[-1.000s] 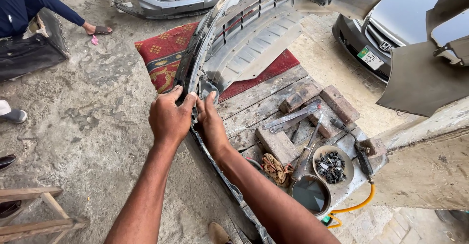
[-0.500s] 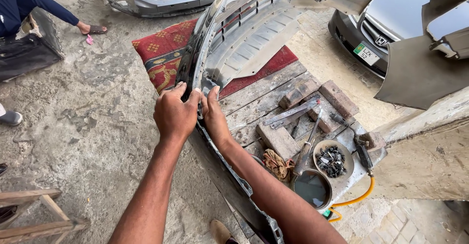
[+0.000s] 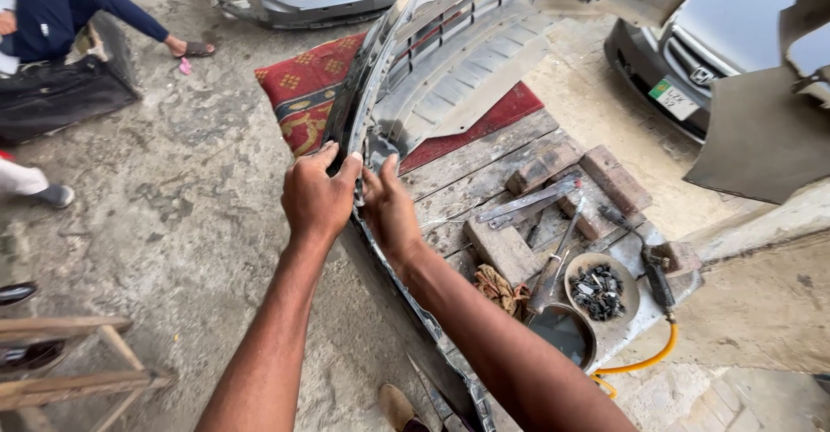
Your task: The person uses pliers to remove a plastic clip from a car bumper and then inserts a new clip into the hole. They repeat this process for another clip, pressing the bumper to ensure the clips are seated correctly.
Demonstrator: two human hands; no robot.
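Gripping the upended car bumper (image 3: 467,60) at frame centre, left hand (image 3: 316,198) and right hand (image 3: 389,211) clamp its rim, steadying it.

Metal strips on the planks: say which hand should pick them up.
Right, probably. The right hand grips the bumper edge on the side nearest the metal strips; the left hand is farther away.

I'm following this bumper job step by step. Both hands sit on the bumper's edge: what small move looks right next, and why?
Probably a firmer pinch on that edge before any pull. The left hand and right hand meet at one spot on the bumper, which stands tilted on edge and could tip.
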